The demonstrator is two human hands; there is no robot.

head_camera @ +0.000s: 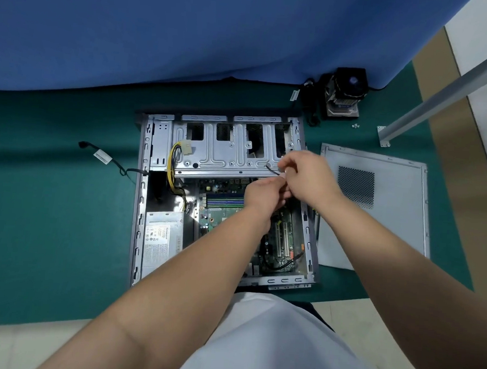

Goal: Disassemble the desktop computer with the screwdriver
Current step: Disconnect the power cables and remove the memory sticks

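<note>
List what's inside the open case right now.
Inside the case: power supply, motherboard, drive cage, yellow cables. Both forearms cover the board's middle.

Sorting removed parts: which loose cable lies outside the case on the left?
The black cable with the white tag, on the green mat left of the case; the yellow wires stay inside.

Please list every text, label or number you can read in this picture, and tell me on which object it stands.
None can be read.
Power supply label: printed lines and marks, too small.
White tag on the loose cable: blurred.
White tag near the cooler: blurred.
Motherboard: no print is legible.
</note>
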